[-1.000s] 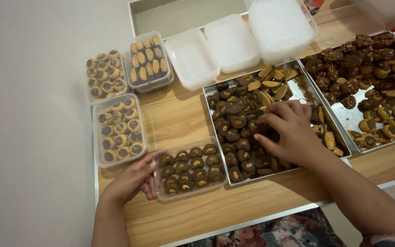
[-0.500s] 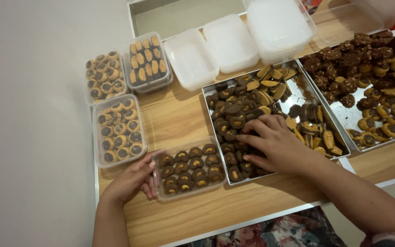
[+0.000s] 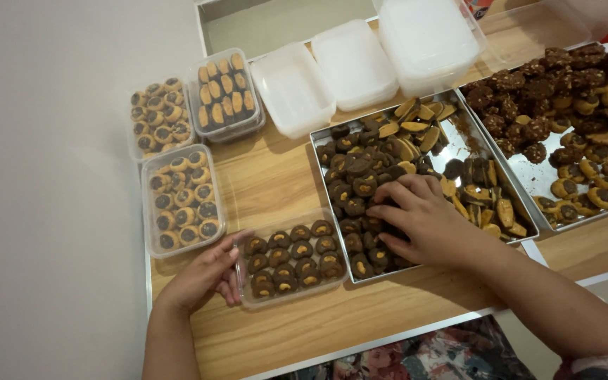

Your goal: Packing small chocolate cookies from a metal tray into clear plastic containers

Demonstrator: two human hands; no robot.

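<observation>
Tubs [image 3: 183, 201] beside cookie tray [image 3: 459, 127]

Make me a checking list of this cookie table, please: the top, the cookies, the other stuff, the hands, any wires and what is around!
Surface: wooden table with a pale metal edge.
Job's things: clear box part filled with dark cookies; metal tray of dark cookies and tan ones.
Clutter: three filled clear boxes at the left; white lids at the back; second tray of brown and tan cookies at the right.
Hands: left hand touches the clear box's left end; right hand lies on the dark cookies in the tray, its grip hidden.
Cables: nothing seen.
Surroundings: pale floor at the left; patterned cloth below.
</observation>
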